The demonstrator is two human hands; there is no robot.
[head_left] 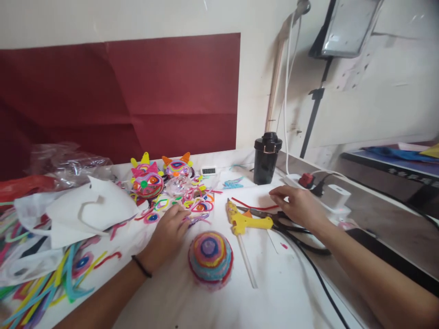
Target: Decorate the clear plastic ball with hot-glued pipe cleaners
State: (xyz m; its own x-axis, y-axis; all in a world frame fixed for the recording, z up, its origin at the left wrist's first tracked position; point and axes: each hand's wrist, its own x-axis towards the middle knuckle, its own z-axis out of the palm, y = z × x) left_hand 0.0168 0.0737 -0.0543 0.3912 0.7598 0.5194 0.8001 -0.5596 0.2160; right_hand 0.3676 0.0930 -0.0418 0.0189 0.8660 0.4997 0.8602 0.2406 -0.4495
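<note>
My left hand (pixel 171 230), with a dark band at the wrist, reaches over the near edge of a pile of colourful fuzzy shapes (pixel 200 205); what its fingers touch is too blurred to tell. My right hand (pixel 297 205) hovers by the black scissors handles (pixel 291 224), its fingers bent together near the end of a red strip (pixel 240 202). Between the hands lies a yellow glue gun (pixel 252 223) with a clear glue stick (pixel 247 262). A striped, multicoloured dome (pixel 210 259) rests on the white table in front of it.
Decorated round pieces with ears (pixel 147 183) stand at the back, beside a small digital clock (pixel 208 171). A black cup (pixel 267 157) is behind the glue gun. Coloured strips (pixel 44 288) and white sheets (pixel 91 210) cover the left. Cables and a red plug (pixel 306 180) are at right.
</note>
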